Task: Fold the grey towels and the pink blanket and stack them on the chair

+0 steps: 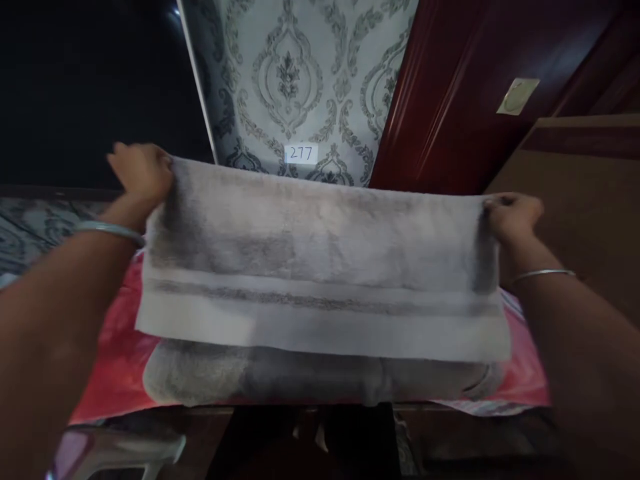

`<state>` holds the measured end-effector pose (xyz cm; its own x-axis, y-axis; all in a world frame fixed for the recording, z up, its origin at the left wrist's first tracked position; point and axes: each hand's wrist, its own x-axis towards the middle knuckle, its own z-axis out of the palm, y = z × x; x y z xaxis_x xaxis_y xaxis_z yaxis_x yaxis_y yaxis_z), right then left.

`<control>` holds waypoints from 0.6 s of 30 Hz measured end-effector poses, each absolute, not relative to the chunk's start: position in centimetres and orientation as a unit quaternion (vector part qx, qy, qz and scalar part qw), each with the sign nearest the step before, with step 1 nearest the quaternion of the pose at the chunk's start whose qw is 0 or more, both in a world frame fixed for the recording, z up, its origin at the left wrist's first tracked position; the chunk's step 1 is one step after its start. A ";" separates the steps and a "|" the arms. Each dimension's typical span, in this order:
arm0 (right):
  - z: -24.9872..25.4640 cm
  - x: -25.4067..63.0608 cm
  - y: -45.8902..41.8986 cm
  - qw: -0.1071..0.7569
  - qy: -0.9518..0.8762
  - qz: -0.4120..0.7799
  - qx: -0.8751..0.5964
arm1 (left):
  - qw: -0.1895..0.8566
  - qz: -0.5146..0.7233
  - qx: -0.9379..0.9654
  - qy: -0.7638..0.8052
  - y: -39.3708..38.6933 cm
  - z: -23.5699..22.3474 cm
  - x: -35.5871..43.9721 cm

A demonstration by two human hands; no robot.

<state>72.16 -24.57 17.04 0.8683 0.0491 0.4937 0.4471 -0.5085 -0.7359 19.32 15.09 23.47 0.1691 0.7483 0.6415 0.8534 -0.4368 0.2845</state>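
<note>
"So, where's the cloth (325,247)?"
"Stretched out over the roll (320,377) on red fabric (123,353)."
"How's it held?"
"Left hand (143,172) and right hand (515,215) each pinch an upper corner, fingers closed."

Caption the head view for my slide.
Left fingers and right fingers hold grey-white fabric by its upper corners before patterned wallpaper.

Patterned wall (287,73); dark red panel (450,100), apparently wooden.

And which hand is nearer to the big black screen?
Left. The left hand appears in front of the black screen's lower right part; the right hand is well away, at the gray patterned cloth's opposite end.
</note>
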 end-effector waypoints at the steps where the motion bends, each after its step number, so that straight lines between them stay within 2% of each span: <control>1: 15.9 72.5 -23.3 0.437 -0.146 -0.199 -0.865 | 0.070 -0.374 -0.744 -0.549 15.0 22.0 20.8; 3: 13.1 72.8 -21.4 0.391 -0.151 -0.170 -0.892 | 0.079 -0.364 -0.744 -0.554 15.0 19.0 22.9; 6: 8.2 72.7 -20.4 0.365 -0.171 -0.122 -0.907 | 0.055 -0.248 -0.786 -0.564 15.8 14.7 23.7; 10: 1.6 72.2 -23.0 0.334 -0.178 -0.041 -0.925 | 0.001 -0.116 -0.807 -0.579 16.6 10.2 21.0; 15: -4.5 71.6 -29.0 0.280 -0.232 0.015 -0.931 | -0.080 -0.040 -0.811 -0.579 15.5 5.2 15.6; 18: -6.3 71.7 -31.6 0.226 -0.267 0.009 -0.937 | -0.116 -0.059 -0.799 -0.587 14.5 2.8 13.1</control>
<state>71.65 -31.63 -6.29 0.8570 0.5045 0.1048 0.4967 -0.7548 -0.4285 13.15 14.53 2.82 0.3042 0.9517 -0.0421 0.9244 -0.2842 0.2542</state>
